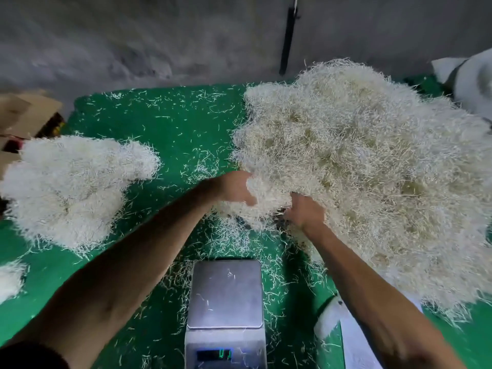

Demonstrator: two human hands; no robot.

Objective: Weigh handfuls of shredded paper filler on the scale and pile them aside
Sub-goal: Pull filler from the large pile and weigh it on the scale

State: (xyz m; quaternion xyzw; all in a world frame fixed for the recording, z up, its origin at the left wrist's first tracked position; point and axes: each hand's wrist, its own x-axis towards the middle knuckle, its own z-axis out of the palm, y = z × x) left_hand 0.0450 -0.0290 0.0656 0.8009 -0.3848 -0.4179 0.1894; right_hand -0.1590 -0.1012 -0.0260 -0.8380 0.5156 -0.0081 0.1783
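Scale [225, 294] pan bare except stray shreds. Left hand [234, 189] and right hand [306, 211] dig into big heap [359, 169], each grip closing on filler. Weighed pile [72, 187] sits far left on green surface [173, 134]. Most filler looks unweighed.

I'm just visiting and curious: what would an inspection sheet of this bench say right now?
Surface: green mat, sprinkled with loose paper strands.
Job's things: big heap of shredded filler at right; smaller weighed pile at left; scale in front, its pan bare but for a few strands, display blurred.
Clutter: white bag beside the scale; small filler tuft at the left edge.
Hands: left hand and right hand both dig into the heap's near edge, gathering filler.
Cables: nothing seen.
Surroundings: grey wall, dark strip on it, cardboard boxes at left.
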